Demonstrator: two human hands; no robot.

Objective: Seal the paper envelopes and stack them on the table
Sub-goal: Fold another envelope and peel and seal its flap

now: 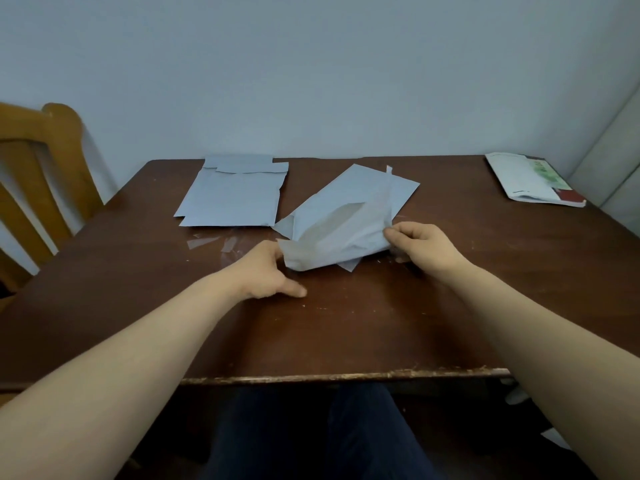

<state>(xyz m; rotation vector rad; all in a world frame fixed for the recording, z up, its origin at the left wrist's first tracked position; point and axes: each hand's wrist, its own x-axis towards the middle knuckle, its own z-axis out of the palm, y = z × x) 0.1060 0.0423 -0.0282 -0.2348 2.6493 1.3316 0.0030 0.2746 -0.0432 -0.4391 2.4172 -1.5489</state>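
Observation:
A pale grey paper envelope (341, 226) is lifted and bent over a loose pile of more envelopes (403, 190) at the table's middle. My right hand (420, 245) pinches its right edge between thumb and curled fingers. My left hand (268, 271) holds its near left corner, with the fingers hidden under the paper and the thumb stretched along the table. A flat stack of envelopes (233, 195) lies at the back left, flaps toward the wall.
The brown wooden table (346, 327) has a worn front edge. Clear strips of peeled backing (214, 242) lie left of my left hand. A book (533, 180) sits at the back right corner. A wooden chair (41, 161) stands to the left. Walls close the back and right.

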